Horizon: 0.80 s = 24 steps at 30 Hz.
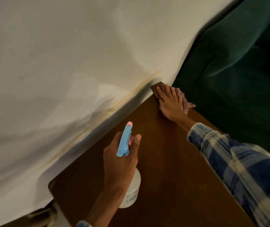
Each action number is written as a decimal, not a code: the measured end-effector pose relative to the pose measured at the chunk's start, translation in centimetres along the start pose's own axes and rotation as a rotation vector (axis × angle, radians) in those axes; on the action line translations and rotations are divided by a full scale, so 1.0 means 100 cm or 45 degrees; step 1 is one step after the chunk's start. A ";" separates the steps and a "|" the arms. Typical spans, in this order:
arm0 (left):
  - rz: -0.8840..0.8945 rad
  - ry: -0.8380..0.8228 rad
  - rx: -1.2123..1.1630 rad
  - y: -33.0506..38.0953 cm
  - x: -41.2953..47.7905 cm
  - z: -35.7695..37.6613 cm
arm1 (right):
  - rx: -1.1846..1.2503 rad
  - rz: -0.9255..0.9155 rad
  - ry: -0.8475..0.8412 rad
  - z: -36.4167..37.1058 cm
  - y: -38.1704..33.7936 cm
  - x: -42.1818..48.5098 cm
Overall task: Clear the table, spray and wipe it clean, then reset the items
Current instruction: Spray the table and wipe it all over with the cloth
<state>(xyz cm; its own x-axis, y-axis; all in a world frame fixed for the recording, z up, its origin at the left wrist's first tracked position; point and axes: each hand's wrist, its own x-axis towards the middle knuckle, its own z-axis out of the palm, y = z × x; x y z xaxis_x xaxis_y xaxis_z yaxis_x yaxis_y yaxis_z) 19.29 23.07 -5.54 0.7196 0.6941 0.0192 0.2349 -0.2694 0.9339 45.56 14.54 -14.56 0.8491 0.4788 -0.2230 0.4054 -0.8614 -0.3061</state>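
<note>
Near the middle, the left hand (pixel 122 163) curls round the neck of the spray bottle (pixel 131 192), holding it above the brown surface (pixel 172 177) with its blue head pointing away. Farther right, the right hand (pixel 172 104), in a plaid sleeve (pixel 237 161), lies flat with fingers spread. It presses the reddish cloth (pixel 159 86) onto the surface's far corner, between the white wall (pixel 65 63) and the green seat (pixel 237 63).

Smooth brown wooden table (pixel 172 169), woven cloth (pixel 159 89), translucent plastic spray bottle (pixel 131 194), velvety green seat (pixel 237 63).
</note>
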 end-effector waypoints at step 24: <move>-0.006 0.466 0.141 -0.023 -0.110 -0.144 | -0.102 -0.973 -0.319 0.121 -0.180 -0.208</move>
<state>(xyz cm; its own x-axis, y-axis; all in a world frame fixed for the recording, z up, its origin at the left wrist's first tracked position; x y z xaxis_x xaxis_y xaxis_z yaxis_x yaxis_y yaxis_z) 1.41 25.64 -2.77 0.4425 0.8824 0.1598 0.3212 -0.3223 0.8905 16.51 22.09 -15.63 0.2303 0.9558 -0.1830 0.8741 -0.2858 -0.3927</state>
